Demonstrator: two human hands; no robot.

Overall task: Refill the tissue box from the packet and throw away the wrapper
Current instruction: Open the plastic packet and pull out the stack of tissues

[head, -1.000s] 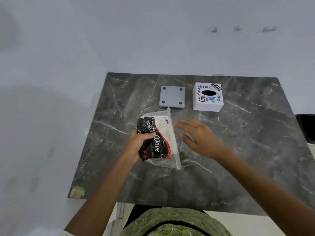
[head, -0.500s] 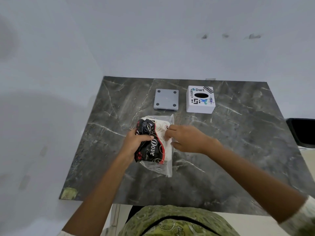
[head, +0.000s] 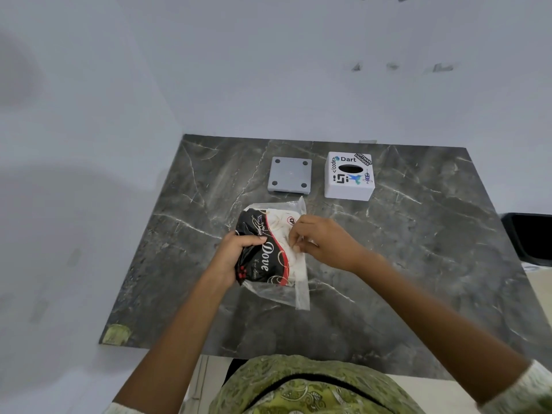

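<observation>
A tissue packet (head: 270, 252) in a clear wrapper with a black, red and white "Dove" print lies in the middle of the dark marble table (head: 418, 264). My left hand (head: 236, 252) grips its left side. My right hand (head: 322, 243) pinches the wrapper at the packet's right edge, fingers curled on the plastic. The white cube tissue box (head: 349, 177), with stickers and an oval slot on top, stands at the back of the table. Its grey square base plate (head: 290, 175) lies to the left of it, four round feet up.
A black bin (head: 531, 237) sits past the table's right edge. White walls bound the table at the back and left. A patch of greenish tape (head: 116, 334) marks the front left corner. My green patterned clothing (head: 298, 386) is at the bottom.
My right hand moved from hovering open beside the packet onto its right edge and closed its fingers on the wrapper. The left hand kept its grip.
</observation>
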